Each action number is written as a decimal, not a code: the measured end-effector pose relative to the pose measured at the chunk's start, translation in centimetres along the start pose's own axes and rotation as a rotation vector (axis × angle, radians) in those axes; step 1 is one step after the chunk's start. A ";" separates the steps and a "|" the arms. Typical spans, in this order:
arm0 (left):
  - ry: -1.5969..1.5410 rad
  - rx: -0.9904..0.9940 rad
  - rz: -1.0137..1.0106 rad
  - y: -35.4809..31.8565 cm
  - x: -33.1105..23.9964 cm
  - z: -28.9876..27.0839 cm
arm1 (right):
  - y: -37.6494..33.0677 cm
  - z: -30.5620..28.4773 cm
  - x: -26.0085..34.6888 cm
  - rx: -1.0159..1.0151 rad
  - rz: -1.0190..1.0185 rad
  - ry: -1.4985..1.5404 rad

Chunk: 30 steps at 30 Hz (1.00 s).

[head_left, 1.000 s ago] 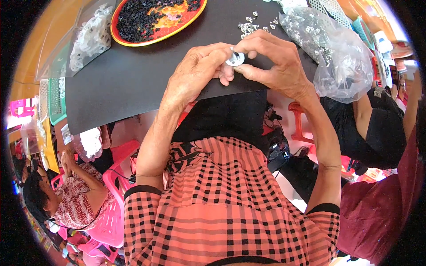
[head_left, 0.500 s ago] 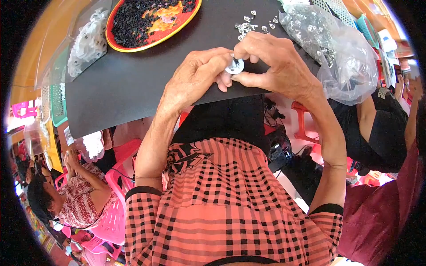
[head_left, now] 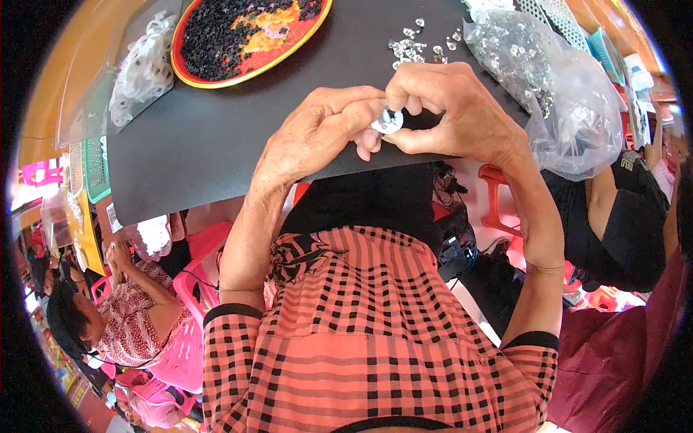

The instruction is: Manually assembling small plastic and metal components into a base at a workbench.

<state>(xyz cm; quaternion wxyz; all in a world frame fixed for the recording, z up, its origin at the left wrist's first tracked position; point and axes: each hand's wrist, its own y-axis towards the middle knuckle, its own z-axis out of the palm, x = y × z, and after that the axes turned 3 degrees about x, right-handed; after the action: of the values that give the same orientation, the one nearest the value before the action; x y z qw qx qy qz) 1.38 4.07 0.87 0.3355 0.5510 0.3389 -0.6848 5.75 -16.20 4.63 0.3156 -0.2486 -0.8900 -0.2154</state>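
Pieces (head_left: pixel 144 79), white, heaped in clear plastic (head_left: pixel 97 101) just past nine o'clock, with the clock centred on the work. Toward ten o'clock, red tray (head_left: pixel 278 47) spread with black bits (head_left: pixel 209 43); prone to spilling if bumped at the rim. Close in at nine o'clock, left hand (head_left: pixel 314 137), thumb and fingers pinching the white disc (head_left: pixel 390 125). At the centre, the disc itself, held above the black table (head_left: pixel 216 130) near its front edge, with a dark spot toward its top; loose or fixed, impossible to tell. Likeliest trouble: a slip, caused by so small a purchase, then a drop toward the dark cloth (head_left: pixel 368 195) at six o'clock. Also possible: a tilt, from uneven pressure by opposing fingers. Past twelve o'clock, loose clear beads (head_left: pixel 411 50), liable to scatter if brushed by a knuckle. At three o'clock, right hand (head_left: pixel 462 108), apparently grasping the disc's right side between fingertips and thumb. Beyond, toward three o'clock, clear bag (head_left: pixel 577 137), perhaps easily dragged by a passing forearm.
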 end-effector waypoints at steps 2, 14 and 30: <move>0.011 0.012 -0.002 -0.1 -0.2 0.0 | 0.0 0.0 -0.1 0.016 0.004 0.009; -0.241 -0.120 -0.027 0.1 0.6 0.5 | -1.1 1.6 -0.7 -0.199 -0.031 0.023; -0.297 -0.186 0.067 0.0 0.9 0.9 | -0.9 3.0 -0.7 -0.369 -0.157 -0.160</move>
<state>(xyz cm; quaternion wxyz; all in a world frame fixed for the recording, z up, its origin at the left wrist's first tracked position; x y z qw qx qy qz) 0.74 3.28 0.16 0.4540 0.4214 0.3287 -0.7129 4.34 -15.46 1.80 0.1753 -0.2487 -0.8743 -0.3781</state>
